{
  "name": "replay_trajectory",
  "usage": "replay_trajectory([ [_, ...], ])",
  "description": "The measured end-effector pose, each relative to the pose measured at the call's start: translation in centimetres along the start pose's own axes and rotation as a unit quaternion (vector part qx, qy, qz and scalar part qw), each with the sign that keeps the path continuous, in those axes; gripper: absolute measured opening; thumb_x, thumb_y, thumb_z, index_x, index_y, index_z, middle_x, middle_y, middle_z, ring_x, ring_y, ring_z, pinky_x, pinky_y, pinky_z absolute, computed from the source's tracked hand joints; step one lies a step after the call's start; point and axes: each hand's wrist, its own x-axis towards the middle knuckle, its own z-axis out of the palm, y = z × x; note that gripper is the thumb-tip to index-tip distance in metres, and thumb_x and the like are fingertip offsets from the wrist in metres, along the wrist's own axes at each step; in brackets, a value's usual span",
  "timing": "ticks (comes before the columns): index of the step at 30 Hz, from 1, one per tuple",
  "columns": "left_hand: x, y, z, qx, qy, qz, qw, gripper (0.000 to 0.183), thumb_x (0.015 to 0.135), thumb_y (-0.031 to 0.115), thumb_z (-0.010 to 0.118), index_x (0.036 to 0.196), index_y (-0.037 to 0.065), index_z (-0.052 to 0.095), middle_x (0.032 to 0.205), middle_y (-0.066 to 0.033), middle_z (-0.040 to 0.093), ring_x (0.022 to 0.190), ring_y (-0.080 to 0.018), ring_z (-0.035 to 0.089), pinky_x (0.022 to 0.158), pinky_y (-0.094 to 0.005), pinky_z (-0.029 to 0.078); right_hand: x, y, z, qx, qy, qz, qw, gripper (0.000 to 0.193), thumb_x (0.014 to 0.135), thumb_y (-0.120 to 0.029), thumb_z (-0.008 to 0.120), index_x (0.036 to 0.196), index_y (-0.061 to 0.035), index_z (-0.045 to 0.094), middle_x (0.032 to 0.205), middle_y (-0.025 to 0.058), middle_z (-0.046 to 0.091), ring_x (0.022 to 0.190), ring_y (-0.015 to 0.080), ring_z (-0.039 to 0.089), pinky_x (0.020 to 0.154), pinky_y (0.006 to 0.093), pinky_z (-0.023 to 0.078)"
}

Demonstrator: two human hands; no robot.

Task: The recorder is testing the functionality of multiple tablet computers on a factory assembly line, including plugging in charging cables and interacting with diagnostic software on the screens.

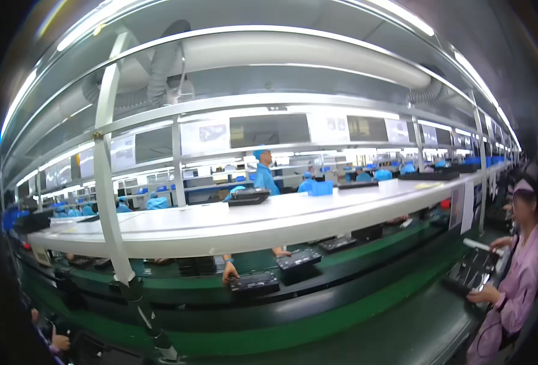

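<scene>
Neither my left hand nor my right hand shows in the head view. Across the green-edged work line, another person's hands (229,272) reach under the white shelf. One grips the left end of a black rectangular tray-like unit (254,282); the other touches a second black unit (299,259). To the right, a co-worker in a pink smock (521,261) holds a black open unit (468,271) with both hands. At the lower left edge, part of another person's hand (60,342) appears beside dark units.
A long white shelf (159,234) spans the view, with a stack of black trays (249,196) and a blue bin (320,188) on it. A white post (106,182) stands left. Beyond the shelf, a person in blue (264,173) stands among several others.
</scene>
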Motion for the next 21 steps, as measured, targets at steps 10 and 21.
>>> replay_trajectory([
  [10,1.5,-3.3,0.6,0.101,0.001,-0.038,0.994,0.008,0.088,0.007,0.052,0.090,0.001,0.056,0.083,-0.0110,0.059,0.077,-0.0210,0.060,0.068,-0.0314,0.051,0.4,1.9,-0.1,-0.023,-0.103,0.075,0.992,0.031,0.086,-0.034,0.055,0.102,-0.0090,0.062,0.087,0.0173,0.065,0.085,0.0323,0.063,0.070,0.0370,0.048],
  [21,-0.6,-1.9,1.9,0.099,-0.043,-0.002,0.994,0.010,0.091,0.011,0.052,0.097,0.003,0.054,0.086,-0.0106,0.062,0.079,-0.0192,0.062,0.071,-0.0296,0.051,0.0,-1.9,-1.0,0.011,-0.039,-0.002,0.999,0.018,0.078,-0.012,0.058,0.073,0.0042,0.053,0.061,0.0209,0.053,0.051,0.0216,0.043,0.052,0.0378,0.040],
])
